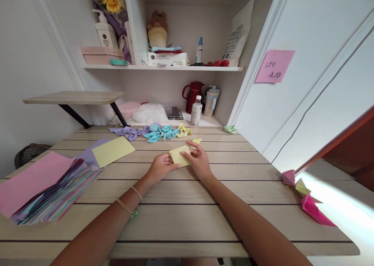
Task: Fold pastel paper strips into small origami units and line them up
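A folded piece of yellow paper point(179, 155) is held between my two hands, just above the middle of the slatted table. My left hand point(163, 166) grips its left edge, with the thumb along the bottom. On the right side, my right hand point(200, 161) pinches it, thumb on the front face and fingers behind. A small yellow folded piece point(197, 141) shows just beyond my right fingertips; whether it touches them I cannot tell. Farther back lie yellow folded pieces point(184, 131), blue folded pieces point(161, 132) and purple folded pieces point(130, 133) in a row.
A thick stack of coloured paper point(55, 188) lies at the left, near a flat yellow sheet point(113, 151). A small raised shelf point(74, 97) stands behind. Pink paper boats point(314, 209) sit at the right edge. At the back are a bottle point(196, 112) and a red jug point(194, 96).
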The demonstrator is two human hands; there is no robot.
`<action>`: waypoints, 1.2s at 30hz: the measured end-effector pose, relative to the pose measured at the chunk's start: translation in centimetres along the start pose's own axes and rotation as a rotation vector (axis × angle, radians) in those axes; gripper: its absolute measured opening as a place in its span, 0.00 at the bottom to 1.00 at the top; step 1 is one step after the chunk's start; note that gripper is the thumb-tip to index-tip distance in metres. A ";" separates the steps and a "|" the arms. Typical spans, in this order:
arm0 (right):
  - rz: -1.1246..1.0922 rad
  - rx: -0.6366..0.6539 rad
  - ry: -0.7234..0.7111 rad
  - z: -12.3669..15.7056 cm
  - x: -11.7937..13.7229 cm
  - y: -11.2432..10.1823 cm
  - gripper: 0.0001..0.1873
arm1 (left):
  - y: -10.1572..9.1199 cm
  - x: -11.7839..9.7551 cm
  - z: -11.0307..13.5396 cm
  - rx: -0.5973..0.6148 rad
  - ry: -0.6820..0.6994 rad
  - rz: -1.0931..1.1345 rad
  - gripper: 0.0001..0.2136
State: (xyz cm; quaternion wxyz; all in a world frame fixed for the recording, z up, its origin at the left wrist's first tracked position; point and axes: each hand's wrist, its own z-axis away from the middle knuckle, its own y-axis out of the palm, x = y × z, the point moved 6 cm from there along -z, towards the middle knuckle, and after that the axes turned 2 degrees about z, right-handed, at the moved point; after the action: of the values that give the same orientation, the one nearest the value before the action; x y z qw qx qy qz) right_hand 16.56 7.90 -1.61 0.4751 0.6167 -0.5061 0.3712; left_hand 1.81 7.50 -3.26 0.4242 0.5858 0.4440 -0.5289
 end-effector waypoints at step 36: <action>0.069 0.017 0.004 0.6 0.0 0.5 0.17 | 0.0 -0.4 0.3 -0.050 0.059 -0.066 0.25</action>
State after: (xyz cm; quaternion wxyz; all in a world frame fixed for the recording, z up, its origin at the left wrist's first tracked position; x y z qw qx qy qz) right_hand 16.09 7.31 -1.64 0.4579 0.6020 -0.5231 0.3929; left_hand 1.67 7.18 -2.89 0.4080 0.5753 0.4885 -0.5137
